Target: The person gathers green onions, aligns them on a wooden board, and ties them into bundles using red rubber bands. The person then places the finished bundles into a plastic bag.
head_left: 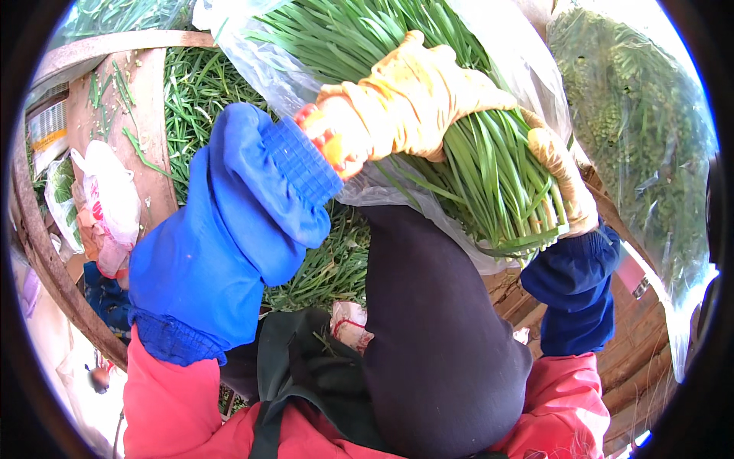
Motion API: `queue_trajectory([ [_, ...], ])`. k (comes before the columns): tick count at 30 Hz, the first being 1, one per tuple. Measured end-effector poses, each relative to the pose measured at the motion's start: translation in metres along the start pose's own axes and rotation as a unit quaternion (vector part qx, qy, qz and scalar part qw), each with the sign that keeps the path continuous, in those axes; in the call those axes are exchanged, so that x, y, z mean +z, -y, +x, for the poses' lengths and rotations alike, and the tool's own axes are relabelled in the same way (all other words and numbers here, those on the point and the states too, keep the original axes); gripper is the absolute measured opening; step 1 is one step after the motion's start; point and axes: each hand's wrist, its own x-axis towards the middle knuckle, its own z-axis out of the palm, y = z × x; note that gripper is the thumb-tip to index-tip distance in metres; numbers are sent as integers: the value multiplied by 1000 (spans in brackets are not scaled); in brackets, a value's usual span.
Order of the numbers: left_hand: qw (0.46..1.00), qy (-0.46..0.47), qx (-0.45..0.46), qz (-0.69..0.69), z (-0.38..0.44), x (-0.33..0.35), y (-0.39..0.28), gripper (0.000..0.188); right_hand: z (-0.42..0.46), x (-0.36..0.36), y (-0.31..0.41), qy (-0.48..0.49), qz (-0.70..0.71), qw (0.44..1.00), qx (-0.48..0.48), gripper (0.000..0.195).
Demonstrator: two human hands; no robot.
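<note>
Across my lap and the dark fabric over my knee lies a thick bundle of long green leaves, like garlic chives [487, 178], its pale stem ends toward my right and near side. A flat green strip [522, 248] crosses the stem ends. My left hand [416, 100], in a yellow-orange glove, spreads over the top of the leaves and clasps them. Gloved alike, my right hand [559, 172] is curled around the right side of the bundle near the stems. A clear plastic bag [269, 72] lies open under and around the leaves.
Loose green leaves [195, 92] fill the space at left and below. A wooden board [117, 103] and a curved rim [63, 287] stand at left, beside a white plastic bag [112, 195]. A large clear bag of greens [631, 126] stands at right above wooden slats [642, 338].
</note>
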Motion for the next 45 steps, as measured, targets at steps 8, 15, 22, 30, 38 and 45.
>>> queue_trajectory([
  [8, 983, 78, 16, -166, -15, -5, 7, 80, 4, -17, -10, 69, 39, 982, 174, 64],
  [15, 986, 149, -72, -24, -50, 3, -30, 118, 2, -13, -55, 57, 55, 977, 198, 103],
  [22, 983, 132, 121, -49, -25, -14, -26, 120, -2, -6, -73, 78, 49, 988, 125, 72],
  [30, 985, 53, 72, -148, -38, 17, -27, 108, -12, -1, -61, 64, 1, 993, 102, 63],
  [38, 984, 84, 35, -156, -66, 19, -26, 96, 6, -56, -56, -65, -214, 968, -118, 43],
  [45, 982, 61, 46, -173, -68, 14, -29, 87, 32, -171, -60, -211, -424, 864, -173, 32],
])
